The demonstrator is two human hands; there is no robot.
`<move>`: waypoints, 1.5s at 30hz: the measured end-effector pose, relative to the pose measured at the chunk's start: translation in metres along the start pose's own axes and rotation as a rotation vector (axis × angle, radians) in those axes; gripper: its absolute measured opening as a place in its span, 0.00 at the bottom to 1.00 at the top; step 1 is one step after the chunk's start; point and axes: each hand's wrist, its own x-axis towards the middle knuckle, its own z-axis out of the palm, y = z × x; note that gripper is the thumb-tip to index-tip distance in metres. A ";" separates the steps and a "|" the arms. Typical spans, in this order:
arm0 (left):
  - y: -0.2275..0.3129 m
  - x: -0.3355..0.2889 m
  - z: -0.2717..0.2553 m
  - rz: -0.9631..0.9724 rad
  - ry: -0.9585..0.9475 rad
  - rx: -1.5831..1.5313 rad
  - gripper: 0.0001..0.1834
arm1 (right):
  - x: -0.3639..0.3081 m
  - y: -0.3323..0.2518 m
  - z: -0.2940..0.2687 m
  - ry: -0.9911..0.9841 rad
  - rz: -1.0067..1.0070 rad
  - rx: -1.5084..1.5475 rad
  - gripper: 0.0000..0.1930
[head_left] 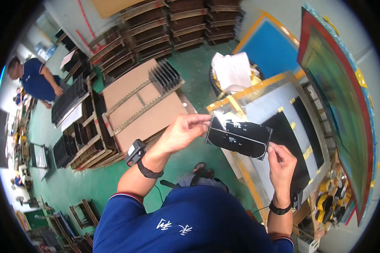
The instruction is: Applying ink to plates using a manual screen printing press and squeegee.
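Note:
A thin black rectangular panel [237, 134] with small white printed marks hangs in the air between my hands, tilted toward me. It looks like a circuit board, with two long rounded dark areas split by a light line. My left hand [185, 133] pinches its upper left corner. At the lower right edge, the thumb and fingers of my right hand [281, 162] grip it. Just beyond and to the right lies a screen-printing frame [261, 89] on a table, bearing dark sheets [285, 133] held by yellow tape. The panel covers part of that table.
Left of me stands a brown board [133, 90] with slotted wooden rails and upright black panels [164, 76]. A large framed screen [340, 97] rises at the right. Beyond the table is a bin with white cloth [231, 69]. Another person [37, 80] works by racks at far left.

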 end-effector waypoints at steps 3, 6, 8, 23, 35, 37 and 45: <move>-0.002 -0.019 -0.001 -0.014 0.054 0.039 0.23 | -0.003 0.011 0.008 -0.041 0.026 0.087 0.08; -0.004 -0.040 -0.001 -0.056 0.118 0.141 0.22 | -0.011 0.016 0.017 -0.098 0.022 0.098 0.08; -0.002 -0.050 0.004 -0.062 0.162 0.154 0.22 | -0.015 0.021 0.024 -0.110 -0.028 0.163 0.08; -0.004 -0.108 -0.058 -0.128 0.333 0.315 0.21 | -0.014 0.013 0.120 -0.240 -0.067 0.375 0.07; -0.108 -0.049 -0.269 -0.161 0.307 0.342 0.30 | 0.011 -0.010 0.330 -0.295 -0.149 0.223 0.14; -0.121 -0.026 -0.304 -0.135 0.361 0.459 0.31 | 0.017 -0.010 0.373 -0.361 -0.072 0.174 0.18; -0.162 0.075 -0.395 0.074 0.228 0.413 0.35 | 0.034 0.008 0.487 -0.491 0.366 0.325 0.38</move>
